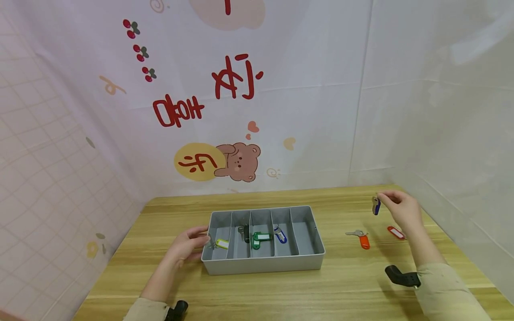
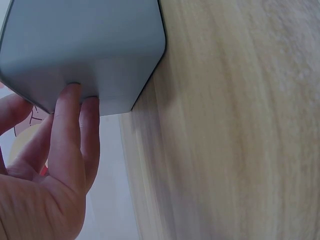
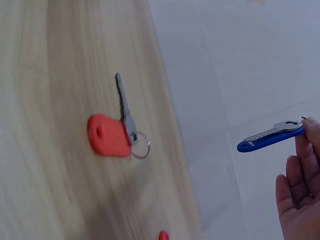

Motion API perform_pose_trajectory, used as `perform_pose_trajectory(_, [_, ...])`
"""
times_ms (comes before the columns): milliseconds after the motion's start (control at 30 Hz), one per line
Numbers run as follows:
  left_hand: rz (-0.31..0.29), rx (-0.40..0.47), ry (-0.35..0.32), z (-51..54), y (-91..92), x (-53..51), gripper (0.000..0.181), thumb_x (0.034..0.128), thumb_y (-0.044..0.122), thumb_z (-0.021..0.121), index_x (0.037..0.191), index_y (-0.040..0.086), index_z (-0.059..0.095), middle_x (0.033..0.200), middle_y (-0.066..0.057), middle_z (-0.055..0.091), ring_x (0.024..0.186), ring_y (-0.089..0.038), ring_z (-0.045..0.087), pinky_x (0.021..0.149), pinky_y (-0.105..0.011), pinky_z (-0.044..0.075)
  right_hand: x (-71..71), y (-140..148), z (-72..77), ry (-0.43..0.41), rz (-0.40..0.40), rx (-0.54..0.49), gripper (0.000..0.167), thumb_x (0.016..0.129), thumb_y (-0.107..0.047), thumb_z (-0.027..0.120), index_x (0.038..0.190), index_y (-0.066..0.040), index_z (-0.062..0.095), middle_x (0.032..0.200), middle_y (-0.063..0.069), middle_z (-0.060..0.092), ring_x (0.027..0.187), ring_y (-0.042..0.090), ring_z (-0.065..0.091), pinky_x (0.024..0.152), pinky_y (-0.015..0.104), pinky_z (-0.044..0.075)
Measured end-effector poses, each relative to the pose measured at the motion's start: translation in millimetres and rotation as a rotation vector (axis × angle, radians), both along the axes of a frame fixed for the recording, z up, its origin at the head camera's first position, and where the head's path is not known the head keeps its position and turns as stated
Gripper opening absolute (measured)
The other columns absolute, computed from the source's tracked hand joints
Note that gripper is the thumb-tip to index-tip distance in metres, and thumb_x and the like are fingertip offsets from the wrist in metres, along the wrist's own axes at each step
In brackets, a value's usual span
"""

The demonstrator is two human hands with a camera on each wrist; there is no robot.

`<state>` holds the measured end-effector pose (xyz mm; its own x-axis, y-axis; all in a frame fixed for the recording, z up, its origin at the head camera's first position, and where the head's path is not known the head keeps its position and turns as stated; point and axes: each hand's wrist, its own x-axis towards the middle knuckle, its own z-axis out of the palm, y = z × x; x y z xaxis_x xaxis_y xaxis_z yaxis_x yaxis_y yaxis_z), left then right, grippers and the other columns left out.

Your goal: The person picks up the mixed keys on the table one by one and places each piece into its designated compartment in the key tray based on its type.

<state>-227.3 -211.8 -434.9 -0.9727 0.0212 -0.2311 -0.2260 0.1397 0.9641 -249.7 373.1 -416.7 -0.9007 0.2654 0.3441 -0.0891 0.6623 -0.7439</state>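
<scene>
My right hand pinches the ring of a key with a blue tag, holding it up above the table's right side. Below it lie a key with an orange-red tag and a red tag. My left hand rests against the left end of a grey divided tray; in the left wrist view its nearly straight fingers touch the outer wall. From left, the compartments hold a yellow tag, a black-tagged key, green tags and a blue tag. The rightmost compartment is bare.
The wood-grain table meets a white printed cloth hanging behind it and at both sides. Black wrist mounts sit on the sleeves.
</scene>
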Motion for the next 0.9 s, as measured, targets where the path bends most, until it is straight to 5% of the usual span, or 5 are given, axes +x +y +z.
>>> perform_pose_trajectory(300, [-0.004,0.009,0.001,1.0,0.4,-0.3,0.054,0.0914,0.002,0.066,0.140,-0.010,0.046,0.123,-0.026,0.057,0.100,-0.029,0.063,0.079,-0.046,0.058,0.5,-20.6,18.4,0.089,0.053,-0.021,0.040,0.097,-0.034,0.065,0.111,0.003,0.069,0.085,-0.024,0.059,0.079,-0.003,0.052,0.062,0.015,0.042])
perform_pose_trajectory(900, [-0.041,0.028,-0.006,0.4,-1.9,-2.5,0.058,0.0915,0.004,0.066,0.142,-0.011,0.042,0.129,-0.030,0.053,0.101,-0.027,0.063,0.082,-0.045,0.058,2.3,-59.9,41.9,0.096,0.154,-0.066,0.040,0.096,-0.036,0.066,0.110,0.001,0.071,0.091,-0.015,0.064,0.083,0.004,0.055,0.065,0.015,0.045])
